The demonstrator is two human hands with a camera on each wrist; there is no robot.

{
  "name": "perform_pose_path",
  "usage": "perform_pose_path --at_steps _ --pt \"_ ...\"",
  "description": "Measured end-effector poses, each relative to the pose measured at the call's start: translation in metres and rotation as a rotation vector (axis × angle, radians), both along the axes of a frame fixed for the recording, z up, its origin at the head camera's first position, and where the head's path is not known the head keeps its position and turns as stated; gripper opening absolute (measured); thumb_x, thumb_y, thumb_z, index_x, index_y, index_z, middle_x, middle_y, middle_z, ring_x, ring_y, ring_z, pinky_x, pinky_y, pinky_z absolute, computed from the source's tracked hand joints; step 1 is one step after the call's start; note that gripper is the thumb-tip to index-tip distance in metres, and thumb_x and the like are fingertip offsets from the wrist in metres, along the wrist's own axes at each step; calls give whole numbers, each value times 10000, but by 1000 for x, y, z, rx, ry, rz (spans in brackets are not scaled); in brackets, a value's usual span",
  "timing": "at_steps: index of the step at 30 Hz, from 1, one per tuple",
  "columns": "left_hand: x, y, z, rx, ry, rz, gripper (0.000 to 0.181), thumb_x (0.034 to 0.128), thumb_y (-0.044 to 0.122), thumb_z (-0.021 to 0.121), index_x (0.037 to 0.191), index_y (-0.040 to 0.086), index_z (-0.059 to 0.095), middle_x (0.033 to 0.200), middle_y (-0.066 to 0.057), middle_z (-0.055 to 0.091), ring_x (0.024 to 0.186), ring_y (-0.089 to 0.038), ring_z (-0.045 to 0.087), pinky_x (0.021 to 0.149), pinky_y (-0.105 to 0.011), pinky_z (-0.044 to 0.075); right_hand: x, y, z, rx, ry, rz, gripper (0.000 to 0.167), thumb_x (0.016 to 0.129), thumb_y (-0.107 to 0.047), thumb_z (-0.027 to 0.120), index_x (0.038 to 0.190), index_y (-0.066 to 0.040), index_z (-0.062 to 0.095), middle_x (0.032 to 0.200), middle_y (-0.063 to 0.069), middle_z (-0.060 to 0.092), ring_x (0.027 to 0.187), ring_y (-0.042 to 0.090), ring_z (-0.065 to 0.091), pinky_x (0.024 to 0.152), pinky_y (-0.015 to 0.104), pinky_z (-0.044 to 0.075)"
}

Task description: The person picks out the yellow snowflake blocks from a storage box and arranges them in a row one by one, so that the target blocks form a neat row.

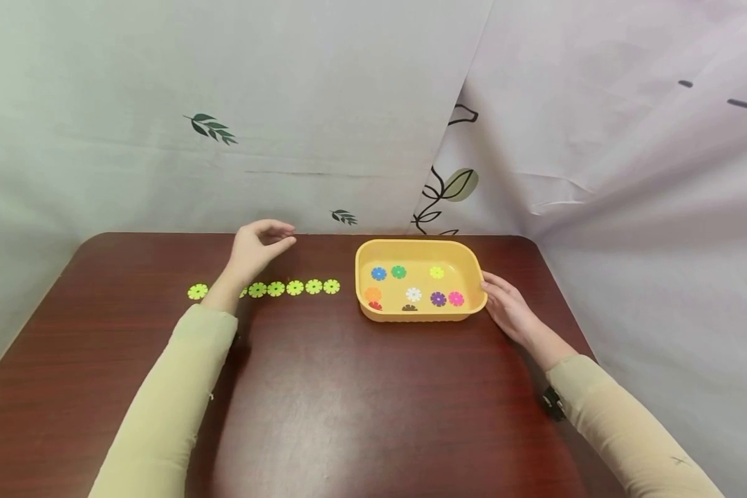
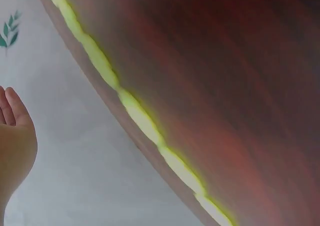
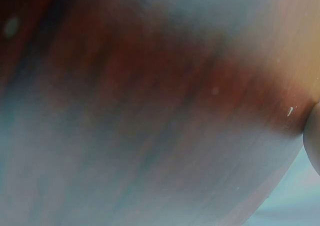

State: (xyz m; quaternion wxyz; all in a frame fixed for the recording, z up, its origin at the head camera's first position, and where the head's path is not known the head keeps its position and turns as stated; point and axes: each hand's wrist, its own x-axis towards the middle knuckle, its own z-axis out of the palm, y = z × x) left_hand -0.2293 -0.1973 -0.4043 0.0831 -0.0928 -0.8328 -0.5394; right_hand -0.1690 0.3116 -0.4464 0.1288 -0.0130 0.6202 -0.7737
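Note:
Several yellow-green flower-shaped discs (image 1: 294,288) lie in a row on the table, partly hidden by my left wrist. Above and behind that row hovers my left hand (image 1: 255,246), its fingers loosely bent, thumb apart from them, nothing visible between. The left wrist view shows the row as a bright blurred line (image 2: 140,120). At the right end of a yellow plastic basin (image 1: 420,317), my right hand (image 1: 512,312) touches the outer wall with fairly straight fingers. Inside the basin are several discs in different colours, among them a blue disc (image 1: 378,274) and a purple disc (image 1: 438,299).
The dark reddish-brown table (image 1: 324,408) ends at a back edge against a pale curtain (image 1: 324,104) with printed leaves. Another stretch of curtain hangs close along the right side. The right wrist view is mostly blurred tabletop.

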Motion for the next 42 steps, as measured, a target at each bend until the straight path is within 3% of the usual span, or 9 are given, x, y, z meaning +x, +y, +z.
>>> perform_pose_path --at_steps 7,13,24,29,33,36,42 --pt "-16 36 -2 35 -38 -74 286 969 118 780 1216 -25 755 1211 -248 757 897 72 664 914 -170 573 0 0 1 23 -10 -3 397 1135 -89 409 1520 5 389 1246 -150 701 1177 -29 651 1033 120 502" --pt "-23 68 1 62 -29 -131 286 961 106 787 1202 -42 751 1194 -237 758 901 6 671 953 -280 599 0 0 1 50 -11 3 531 1136 -101 403 1602 95 239 1252 -172 684 1188 -49 638 1041 109 488" --pt "-31 121 6 14 -14 -235 253 962 83 777 1185 -35 755 1134 -199 765 1052 -322 724 1009 -438 605 -2 1 -1 30 -11 -5 340 1131 -86 407 1468 -39 425 1233 -147 702 1165 -27 653 1029 123 504" --pt "-33 142 7 -10 -4 -262 224 964 89 779 1163 -14 769 1125 -187 776 1044 -310 732 991 -418 609 -2 1 -1 27 -1 4 358 1132 -91 413 1484 -26 415 1242 -146 698 1175 -28 646 1032 124 500" --pt "-34 157 5 -5 -6 -287 214 960 90 784 1149 -8 775 1113 -178 783 1028 -294 736 962 -389 614 -1 2 0 15 3 3 285 1132 -90 418 1410 -95 476 1232 -136 709 1164 -23 655 1023 128 508" --pt "-33 168 6 -13 -23 -304 213 958 91 787 1145 -10 776 1103 -167 781 1023 -285 730 956 -384 611 0 1 0 17 5 2 304 1130 -88 417 1430 -75 467 1229 -133 711 1161 -22 657 1020 129 509" --pt "-29 188 7 -107 -21 -362 220 959 94 787 1154 -8 775 1111 -137 779 1027 -262 715 962 -371 593 2 0 1 19 6 1 372 1126 -83 417 1490 -11 404 1236 -134 706 1165 -23 654 1022 127 506"
